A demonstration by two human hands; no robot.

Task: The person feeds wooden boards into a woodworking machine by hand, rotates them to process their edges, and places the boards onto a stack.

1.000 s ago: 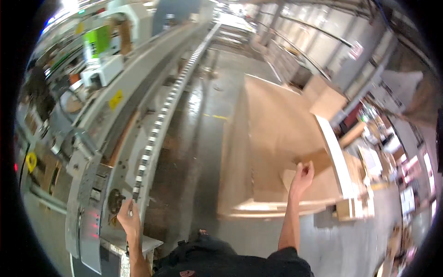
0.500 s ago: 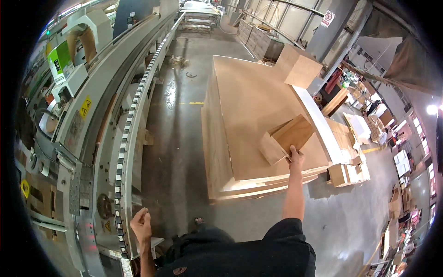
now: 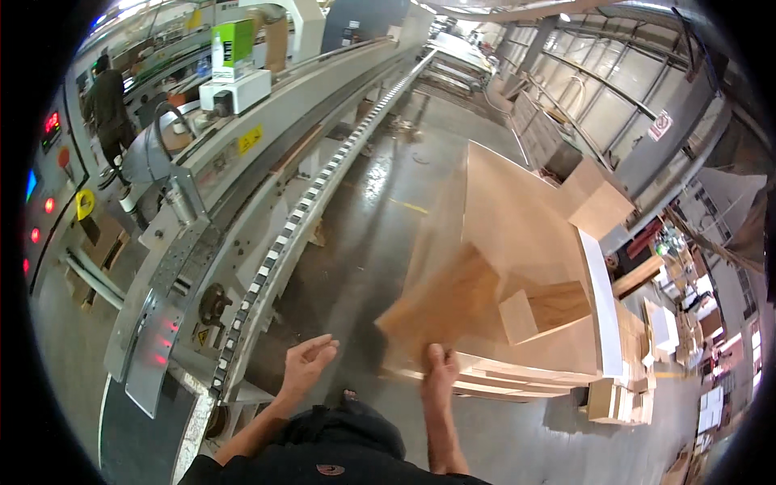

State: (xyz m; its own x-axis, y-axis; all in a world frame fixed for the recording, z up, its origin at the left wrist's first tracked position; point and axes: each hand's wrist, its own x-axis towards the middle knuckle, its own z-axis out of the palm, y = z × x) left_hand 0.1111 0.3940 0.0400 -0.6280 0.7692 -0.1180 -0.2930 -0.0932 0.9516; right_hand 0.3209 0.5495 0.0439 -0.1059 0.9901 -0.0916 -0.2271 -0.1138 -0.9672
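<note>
Right hand gripping the near edge of a tilted wooden panel over the panel stack; left hand empty, fingers loosely curled, near the conveyor track.

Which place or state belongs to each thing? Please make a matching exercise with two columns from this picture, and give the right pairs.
Things:
1. right hand
2. left hand
3. small wooden block
4. green box

Places or states:
A. lies on the stack of boards
B. stands on top of the long machine, far up on the left
C. grips the near edge of a tilted wooden panel
D. open and empty, above the floor beside the conveyor track

Right pairs: 1-C, 2-D, 3-A, 4-B
</note>
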